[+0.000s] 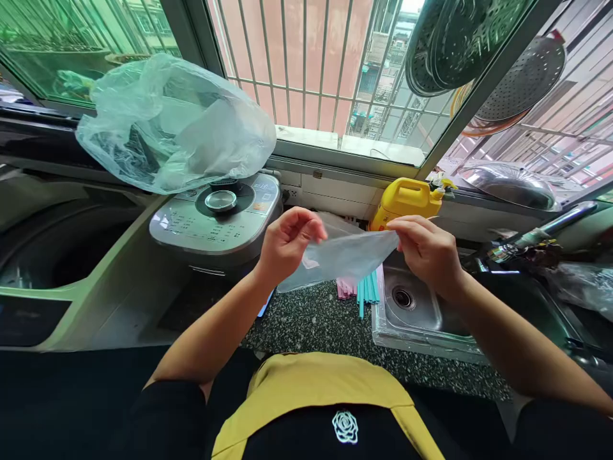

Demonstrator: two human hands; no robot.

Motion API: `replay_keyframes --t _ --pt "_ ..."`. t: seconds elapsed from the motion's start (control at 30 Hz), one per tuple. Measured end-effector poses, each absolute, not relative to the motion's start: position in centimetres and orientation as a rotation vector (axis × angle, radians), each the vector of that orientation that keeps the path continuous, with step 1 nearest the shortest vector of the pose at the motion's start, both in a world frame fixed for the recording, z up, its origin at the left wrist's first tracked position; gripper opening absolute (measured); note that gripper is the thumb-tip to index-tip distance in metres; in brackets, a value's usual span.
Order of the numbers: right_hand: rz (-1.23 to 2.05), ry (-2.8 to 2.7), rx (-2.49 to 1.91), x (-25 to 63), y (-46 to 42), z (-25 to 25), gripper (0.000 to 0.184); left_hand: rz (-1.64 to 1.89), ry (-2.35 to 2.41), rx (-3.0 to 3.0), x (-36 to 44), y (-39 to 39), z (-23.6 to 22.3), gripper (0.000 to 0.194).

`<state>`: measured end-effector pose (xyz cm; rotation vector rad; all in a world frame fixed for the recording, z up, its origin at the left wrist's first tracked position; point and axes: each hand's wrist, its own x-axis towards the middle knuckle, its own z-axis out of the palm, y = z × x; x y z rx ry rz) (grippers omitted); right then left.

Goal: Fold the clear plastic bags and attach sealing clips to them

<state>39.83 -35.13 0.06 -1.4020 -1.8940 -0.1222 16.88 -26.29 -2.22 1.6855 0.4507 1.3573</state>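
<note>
Clear bag (342, 257): 1 | left hand (288, 244), right hand (431, 255): 2, both nearly closed, pinching edges | yellow jug (405, 203): 1

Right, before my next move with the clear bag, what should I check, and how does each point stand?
1. Right hand pinching the clear bag: ok.
2. Left hand at the bag's other end: ok.
3. Bag held up off the counter: ok.
4. Bag mouth open: cannot tell.
5. Pink strips fully in view: not ok, the bag covers part of them.
6. Teal strips on the counter, outside the sink: ok.
</note>
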Motion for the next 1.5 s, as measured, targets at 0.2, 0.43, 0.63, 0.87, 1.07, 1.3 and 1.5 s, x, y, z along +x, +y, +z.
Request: replay_keyframes --t 0.2,0.43,0.63,0.87,1.07,1.3,1.5 --pt "0.205 -2.339 -1.129 40.8 -37.2 2.1 0.025 1.377 0.5 1.694 16.1 -27.4 -2.6 0.018" --pt "0.413 -2.525 -0.964 40.1 -41.1 3.0 0.02 1.184 0.36 1.635 17.3 -29.7 -5.7 0.014" --pt "0.419 -2.29 -1.16 40.2 -42.6 3.1 0.016 1.091 0.244 1.607 20.4 -30.1 -6.8 0.016" --pt "0.273 -1.82 -2.319 42.1 -43.0 3.7 0.044 0.861 0.127 1.66 23.9 -32.6 -7.2 0.019" --pt "0.348 -1.802 -2.656 42.4 -45.7 1.3 0.03 0.786 0.034 1.755 26.0 -34.1 -7.8 0.019" --pt "0.139 -2.259 -1.981 42.1 -46.5 2.5 0.017 1.025 -0.084 1.835 27.5 -33.1 -5.4 0.004" --pt "0.066 -2.575 -1.612 41.5 -44.9 4.1 0.018 1.033 -0.109 1.866 27.6 -31.8 -3.8 0.005"
